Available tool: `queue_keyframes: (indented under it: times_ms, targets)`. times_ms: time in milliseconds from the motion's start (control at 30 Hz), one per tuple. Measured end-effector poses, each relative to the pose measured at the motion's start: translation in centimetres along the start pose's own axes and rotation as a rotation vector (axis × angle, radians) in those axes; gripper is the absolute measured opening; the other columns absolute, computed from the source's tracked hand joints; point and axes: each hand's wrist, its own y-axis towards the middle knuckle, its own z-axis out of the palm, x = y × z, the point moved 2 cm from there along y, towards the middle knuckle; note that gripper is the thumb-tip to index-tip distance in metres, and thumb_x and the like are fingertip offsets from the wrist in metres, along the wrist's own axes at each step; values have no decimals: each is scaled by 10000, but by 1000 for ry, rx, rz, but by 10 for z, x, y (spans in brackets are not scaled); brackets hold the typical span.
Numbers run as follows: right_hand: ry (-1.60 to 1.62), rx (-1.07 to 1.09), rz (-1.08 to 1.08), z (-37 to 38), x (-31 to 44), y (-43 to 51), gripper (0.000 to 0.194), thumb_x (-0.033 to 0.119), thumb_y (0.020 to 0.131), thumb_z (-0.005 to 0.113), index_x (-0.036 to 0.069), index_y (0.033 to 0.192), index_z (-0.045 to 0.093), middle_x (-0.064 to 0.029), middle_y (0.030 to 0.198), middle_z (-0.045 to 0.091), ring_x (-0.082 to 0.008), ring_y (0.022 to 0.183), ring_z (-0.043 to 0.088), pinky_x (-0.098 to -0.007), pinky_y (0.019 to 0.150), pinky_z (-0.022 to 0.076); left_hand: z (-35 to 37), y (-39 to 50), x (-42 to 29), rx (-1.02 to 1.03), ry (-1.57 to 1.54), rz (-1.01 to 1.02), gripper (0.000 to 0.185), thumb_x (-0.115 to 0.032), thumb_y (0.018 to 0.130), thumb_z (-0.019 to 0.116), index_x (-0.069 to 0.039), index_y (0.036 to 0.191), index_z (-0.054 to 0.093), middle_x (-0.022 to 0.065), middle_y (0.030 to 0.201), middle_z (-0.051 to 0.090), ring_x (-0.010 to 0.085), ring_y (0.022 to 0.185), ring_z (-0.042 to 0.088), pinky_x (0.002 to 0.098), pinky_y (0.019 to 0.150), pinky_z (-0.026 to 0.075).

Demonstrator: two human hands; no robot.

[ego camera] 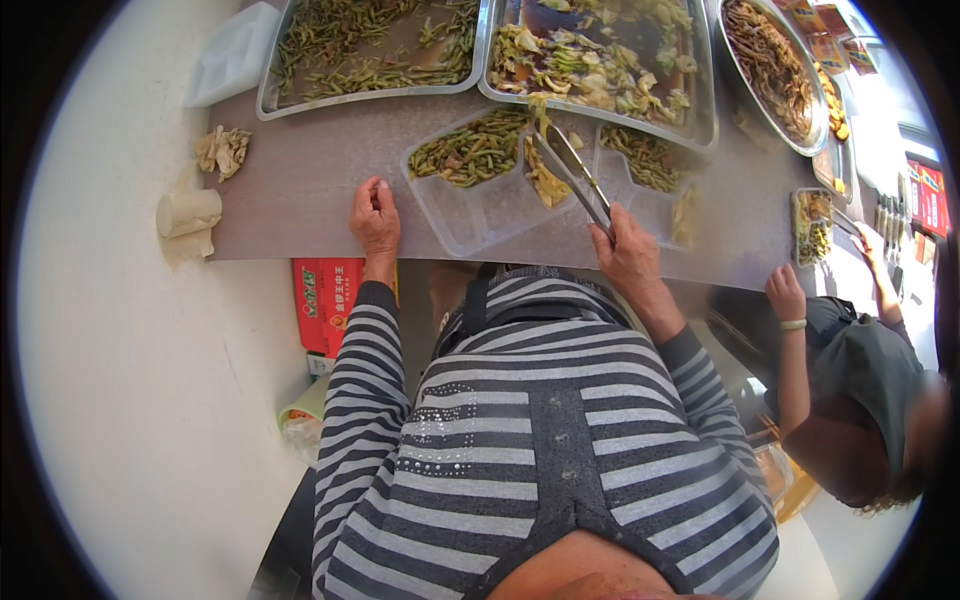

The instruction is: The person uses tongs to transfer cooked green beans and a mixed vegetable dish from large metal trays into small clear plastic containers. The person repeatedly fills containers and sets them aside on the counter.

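My right hand grips metal tongs, whose tips hold some cooked cabbage at the front rim of the large cabbage pan. Beneath the tongs lies a clear plastic compartment tray. Chopped green beans fill one of its compartments, and a little cabbage sits in another. My left hand rests on the table just left of this tray, fingers curled, with nothing visible in it. A second compartment tray, also with green beans, stands to the right, partly blurred.
A steel pan of green beans stands at back left, near white foam trays. Crumpled paper and a paper roll lie left. An oval dish of shredded food is at right, where a co-worker fills a container.
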Motion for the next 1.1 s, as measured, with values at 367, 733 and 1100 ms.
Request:
queue_keyframes:
  times_ms: [367, 733, 1100]
  targets:
    - [-195, 122, -50, -49, -7, 40, 284, 241, 848, 673, 33, 953, 512, -186, 802, 624, -397, 679, 633, -468, 588, 518, -1, 0, 2, 13, -30, -6, 151, -174, 897, 635, -61, 995, 654, 78, 781, 655, 197, 660, 629, 321, 608, 510]
    - [-438, 251, -28, -45, -1, 56, 311, 269, 837, 682, 10, 911, 527, -161, 821, 632, -333, 712, 666, -403, 617, 536, -3, -1, 9, 17, -30, -29, 159, -180, 906, 629, -51, 997, 656, 86, 806, 663, 206, 678, 638, 325, 626, 517]
    - [-427, 206, -127, -51, -16, 49, 277, 246, 840, 667, 17, 904, 525, -151, 781, 617, -323, 697, 663, -419, 604, 530, -5, 2, 9, 17, -18, -14, 154, -178, 905, 632, -50, 987, 656, 83, 802, 665, 199, 670, 637, 321, 612, 518]
